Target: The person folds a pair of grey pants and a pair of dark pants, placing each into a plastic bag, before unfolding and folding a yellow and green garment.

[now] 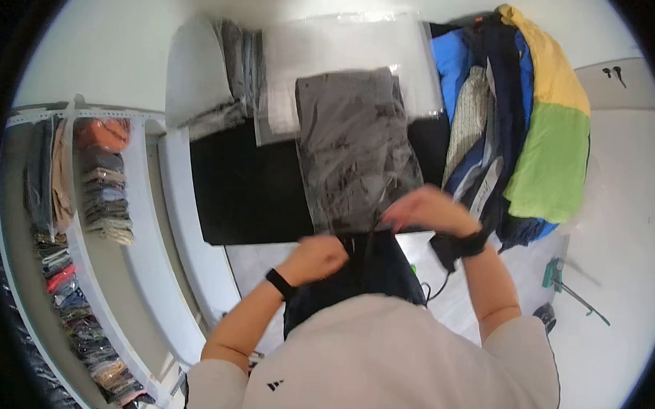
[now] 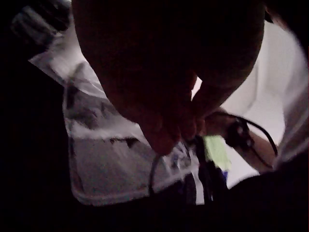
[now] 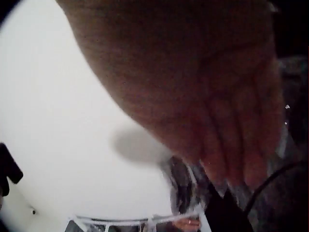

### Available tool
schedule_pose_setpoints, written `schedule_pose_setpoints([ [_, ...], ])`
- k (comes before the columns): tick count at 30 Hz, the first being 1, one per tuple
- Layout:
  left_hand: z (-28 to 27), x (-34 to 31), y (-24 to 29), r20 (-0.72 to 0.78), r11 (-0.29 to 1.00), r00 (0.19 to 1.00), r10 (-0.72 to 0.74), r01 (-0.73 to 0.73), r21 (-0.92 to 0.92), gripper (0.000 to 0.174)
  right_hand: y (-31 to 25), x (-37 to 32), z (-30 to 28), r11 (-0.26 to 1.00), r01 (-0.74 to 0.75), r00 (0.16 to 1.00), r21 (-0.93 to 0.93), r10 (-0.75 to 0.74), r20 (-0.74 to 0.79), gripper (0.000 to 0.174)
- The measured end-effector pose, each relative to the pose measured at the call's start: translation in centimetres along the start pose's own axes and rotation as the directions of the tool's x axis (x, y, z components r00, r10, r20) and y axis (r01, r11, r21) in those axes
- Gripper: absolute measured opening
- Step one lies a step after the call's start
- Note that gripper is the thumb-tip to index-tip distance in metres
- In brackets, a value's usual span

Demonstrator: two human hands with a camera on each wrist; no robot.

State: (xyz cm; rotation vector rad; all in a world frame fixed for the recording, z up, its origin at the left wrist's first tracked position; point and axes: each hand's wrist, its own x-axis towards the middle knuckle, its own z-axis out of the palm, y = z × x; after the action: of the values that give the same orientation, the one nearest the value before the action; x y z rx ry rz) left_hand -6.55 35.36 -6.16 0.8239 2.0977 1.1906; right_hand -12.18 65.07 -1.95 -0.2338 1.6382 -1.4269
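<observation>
A folded dark grey garment in a clear plastic bag [image 1: 355, 151] lies on the black table [image 1: 251, 190], its lower end near the front edge. My left hand [image 1: 314, 259] is just in front of that edge with its fingers curled. In the left wrist view its thumb and fingers meet, and a thin dark cord [image 2: 152, 175] leads off the fingertips. My right hand [image 1: 429, 211] hovers by the bag's lower right corner, blurred in the head view. The right wrist view shows its fingers [image 3: 236, 145] long and fairly straight, close to a thin dark curve.
Several colourful garments [image 1: 550, 134] are heaped along the table's right side. Clear plastic bags [image 1: 349, 41] lie at the back, beside more bagged dark clothes [image 1: 235, 61]. At left, a white shelf [image 1: 140, 218] holds stacks of folded clothes. A green-handled tool [image 1: 555, 274] is at far right.
</observation>
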Motion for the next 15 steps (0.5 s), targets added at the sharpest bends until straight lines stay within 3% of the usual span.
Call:
schedule_pose_setpoints([
  [1,-1.4,-0.3,0.1,-0.150,0.989,0.982,-0.111,0.125,0.082,0.011,0.6,-0.7,-1.8,1.000,0.008,0.972,-0.004,-0.009,-0.233,0.026],
  [2,-2.2,-0.7,-1.4,-0.309,0.977,0.928,-0.208,0.212,-0.019,0.013,0.9,-0.9,-2.9,0.987,0.007,0.857,0.162,0.077,-0.509,0.029],
  [3,-3.2,-0.5,-2.5,-0.450,0.963,0.852,-0.269,0.246,-0.109,0.014,1.9,-0.3,-4.2,0.974,0.034,0.746,0.222,0.124,-0.654,0.030],
  [4,-3.7,-0.1,-4.2,-0.549,0.939,0.763,-0.341,0.310,-0.151,0.015,4.6,0.9,-6.3,0.969,0.019,0.703,0.247,0.162,-0.692,0.035],
  [5,-3.7,0.3,-6.3,-0.559,0.897,0.702,-0.441,0.363,-0.252,0.021,4.6,2.3,-6.4,0.970,0.017,0.600,0.243,0.185,-0.778,0.037],
  [6,-4.1,0.9,-6.8,-0.419,0.796,0.691,-0.588,0.404,-0.451,0.034,4.4,3.4,-6.5,0.971,0.022,0.598,0.238,0.178,-0.782,0.037],
  [8,-4.7,2.6,-7.7,-0.200,0.565,0.619,-0.760,0.476,-0.674,0.037,4.5,5.3,-6.5,0.949,-0.223,0.574,0.223,0.313,-0.757,0.043],
  [12,-4.3,4.9,-9.1,-0.209,0.573,0.617,-0.759,0.480,-0.664,0.030,7.1,7.3,-6.1,0.935,-0.222,0.636,0.276,0.353,-0.686,0.036],
  [14,-4.5,4.9,-9.5,-0.168,0.575,0.675,-0.719,0.440,-0.690,0.023,9.5,7.1,-6.7,0.836,-0.051,0.828,0.546,0.341,-0.445,0.025],
  [15,-4.8,4.5,-9.7,-0.170,0.575,0.676,-0.717,0.436,-0.692,0.023,10.6,6.8,-7.1,0.854,-0.036,0.824,0.518,0.319,-0.469,0.015],
])
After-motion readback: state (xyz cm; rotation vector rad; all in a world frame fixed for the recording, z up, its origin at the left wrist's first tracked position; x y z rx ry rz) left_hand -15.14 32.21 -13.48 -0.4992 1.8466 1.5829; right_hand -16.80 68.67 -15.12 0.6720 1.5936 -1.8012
